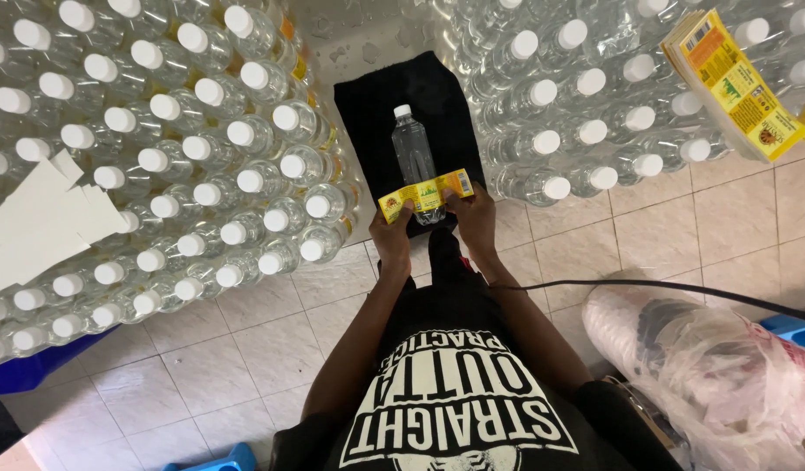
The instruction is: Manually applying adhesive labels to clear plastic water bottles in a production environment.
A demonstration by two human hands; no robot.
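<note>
A clear plastic bottle (414, 153) with a white cap lies on a black cloth (376, 113) on the tiled floor. A yellow label (426, 194) stretches across the bottle's lower part. My left hand (391, 234) pinches the label's left end. My right hand (474, 215) holds its right end. Both hands sit at the cloth's near edge, just below the bottle.
Several capped clear bottles (184, 148) stand packed at the left and more bottles (586, 96) at the right. White backing strips (36, 218) lie on the left group. A stack of yellow labels (734, 83) rests at top right. A plastic bag (708, 366) and a black cable (664, 286) lie at right.
</note>
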